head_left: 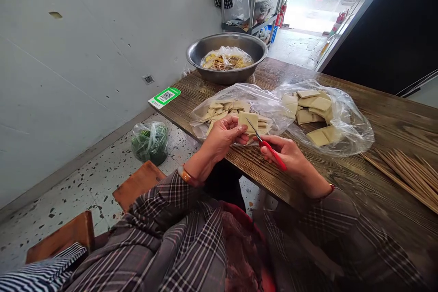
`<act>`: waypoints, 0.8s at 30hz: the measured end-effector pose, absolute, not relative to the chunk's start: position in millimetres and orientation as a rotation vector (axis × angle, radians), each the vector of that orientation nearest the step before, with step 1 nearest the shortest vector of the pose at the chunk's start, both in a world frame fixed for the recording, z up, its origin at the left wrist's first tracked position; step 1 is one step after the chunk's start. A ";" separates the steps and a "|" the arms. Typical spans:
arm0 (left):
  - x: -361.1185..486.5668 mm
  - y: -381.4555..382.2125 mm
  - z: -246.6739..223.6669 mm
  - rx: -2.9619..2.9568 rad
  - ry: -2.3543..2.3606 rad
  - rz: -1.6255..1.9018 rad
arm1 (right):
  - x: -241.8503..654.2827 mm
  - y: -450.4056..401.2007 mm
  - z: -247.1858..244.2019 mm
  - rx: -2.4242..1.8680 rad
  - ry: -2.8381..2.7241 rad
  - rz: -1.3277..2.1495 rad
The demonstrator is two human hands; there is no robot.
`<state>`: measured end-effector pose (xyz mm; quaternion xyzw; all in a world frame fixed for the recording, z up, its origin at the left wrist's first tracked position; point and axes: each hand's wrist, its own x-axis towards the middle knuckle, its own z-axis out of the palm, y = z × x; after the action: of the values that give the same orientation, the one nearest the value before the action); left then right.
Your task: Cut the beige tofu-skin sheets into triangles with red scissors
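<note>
Over the front edge of the table, my left hand [222, 137] pinches a pale beige square of bean curd sheet [243, 119] upright between thumb and fingers. My right hand [289, 153] is closed round red-handled scissors [276, 156], whose metal blades reach up to the left across the square. Whether both blades straddle it, I cannot tell. Just behind my left hand, a clear plastic bag [251, 94] lies spread with smaller cut bean curd pieces [219, 110] on it. To the right, a second clear bag [356, 130] holds larger folded bean curd sheets [316, 105].
A wide steel basin [226, 75] with bagged food stands at the table's far end. Thin wooden skewers [410, 175] lie on the right. A green QR card [166, 96] sits at the left corner. On the floor are a bag of greens [150, 143] and wooden stools [138, 185].
</note>
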<state>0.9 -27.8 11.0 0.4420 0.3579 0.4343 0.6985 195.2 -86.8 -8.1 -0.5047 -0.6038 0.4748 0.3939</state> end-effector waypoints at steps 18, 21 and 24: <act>0.0 -26.1 11.8 1.043 0.838 0.968 | 192.3 -85.5 -14.6 -1.258 -1.519 1.074; 0.1 -25.8 12.3 1.041 0.870 0.978 | 192.6 -86.0 -13.9 -1.282 -1.543 1.040; 0.8 -26.2 11.3 1.052 0.866 0.982 | 193.0 -86.8 -12.1 -1.294 -1.581 1.013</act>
<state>0.8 -26.2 11.3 0.4664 0.3837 0.4353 0.6677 193.0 -86.8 -12.1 -0.5155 -0.6300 0.4036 0.4176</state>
